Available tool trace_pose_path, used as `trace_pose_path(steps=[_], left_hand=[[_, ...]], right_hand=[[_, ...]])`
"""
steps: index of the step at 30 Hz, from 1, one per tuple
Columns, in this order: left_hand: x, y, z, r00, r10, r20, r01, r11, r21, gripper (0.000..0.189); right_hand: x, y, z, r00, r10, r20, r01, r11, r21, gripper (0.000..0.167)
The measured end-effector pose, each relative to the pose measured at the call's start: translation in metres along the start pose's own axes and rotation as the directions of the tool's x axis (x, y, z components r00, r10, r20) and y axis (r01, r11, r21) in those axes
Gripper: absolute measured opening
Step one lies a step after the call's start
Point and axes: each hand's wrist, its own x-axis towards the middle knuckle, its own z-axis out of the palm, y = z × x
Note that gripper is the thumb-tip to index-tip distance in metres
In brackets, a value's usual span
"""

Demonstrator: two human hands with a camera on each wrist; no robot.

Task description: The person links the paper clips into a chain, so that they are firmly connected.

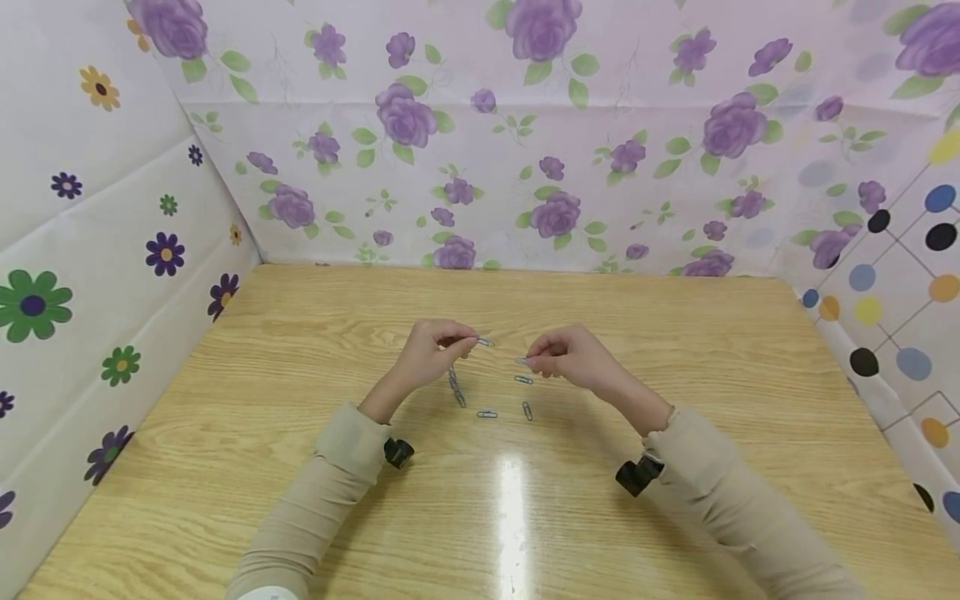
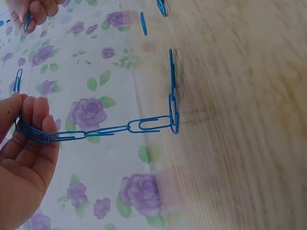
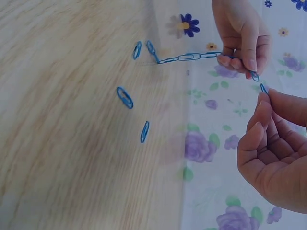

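My left hand pinches one end of a chain of linked blue paper clips between thumb and fingers. The end clip sticks out past the fingertips toward the right. From the hand the chain hangs down, and its lower links lie bent along the table. Opposite, my right hand pinches a single blue paper clip by its end, the other fingers curled in. In the right wrist view, this clip and the chain's end clip point at each other with a small gap between.
Three loose blue paper clips lie on the wooden table: one clip just below the right hand, another clip nearer me, and a third clip beside the chain's lower end. Flowered cloth walls stand behind and at the sides.
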Motion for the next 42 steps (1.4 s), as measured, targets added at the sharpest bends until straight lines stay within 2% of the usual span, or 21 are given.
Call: trace_pose_path(steps=[7, 17, 32, 37, 42], left_hand=[[0.000, 0.001, 0.001, 1.000, -0.008, -0.008, 0.008, 0.999, 0.034, 0.010], [0.001, 0.002, 0.001, 1.000, -0.024, -0.003, 0.025, 0.999, 0.043, 0.010], [0.002, 0.002, 0.001, 1.000, -0.002, 0.001, 0.002, 0.998, 0.064, 0.010], [0.002, 0.003, 0.001, 1.000, 0.002, 0.000, -0.002, 0.998, 0.058, 0.010], [0.002, 0.002, 0.002, 1.000, 0.021, -0.018, -0.020, 1.000, 0.014, 0.010]], right_hand=[[0.009, -0.013, 0.004, 0.999, 0.003, -0.032, -0.003, 1.000, -0.005, 0.013], [0.021, -0.021, 0.010, 0.998, -0.032, -0.057, 0.033, 0.999, 0.011, 0.013], [0.034, -0.031, 0.022, 0.998, -0.014, -0.068, 0.014, 1.000, -0.006, 0.013], [0.035, -0.030, 0.023, 0.997, -0.008, -0.072, 0.008, 1.000, 0.002, 0.012], [0.036, -0.028, 0.024, 0.997, 0.013, -0.079, -0.011, 1.000, 0.022, 0.012]])
